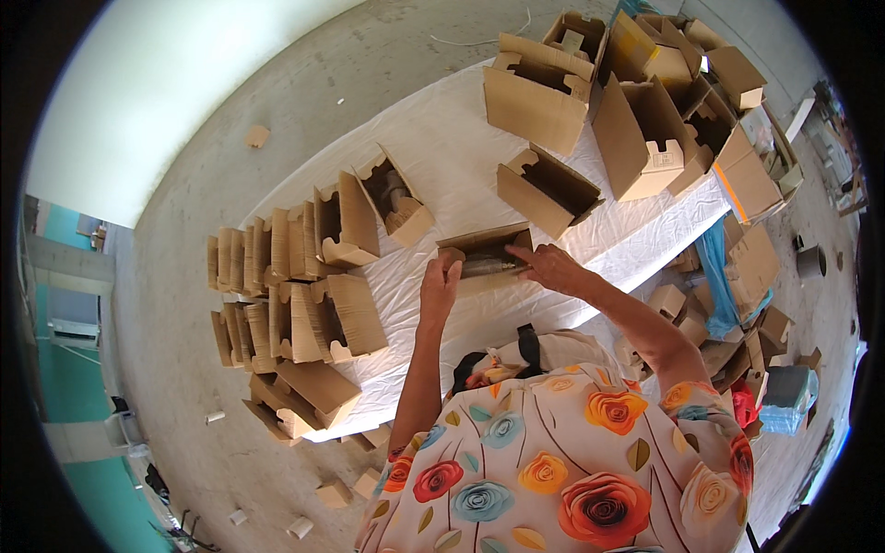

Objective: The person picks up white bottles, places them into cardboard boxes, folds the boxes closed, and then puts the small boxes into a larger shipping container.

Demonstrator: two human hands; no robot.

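A small open cardboard box (499,282) stands at the near edge of the white-covered table, in front of my body. Inside it lies a greyish, shiny bundle (483,268) that looks wrapped in clear plastic; its kind I cannot make out. My left hand (441,284) is closed around the box's left end, fingers bent over the rim. At the right end, my right hand (551,268) grips the edge, with fingertips reaching over the rim toward the inside. Just beyond is another open cardboard box (546,210), dark inside.
Rows of open cardboard boxes (354,316) fill the table's left part. One open box (413,224) holds a grey-brown object. Larger cartons (535,112) crowd the far right. Cardboard scraps and a blue plastic sheet (715,276) lie right of the table.
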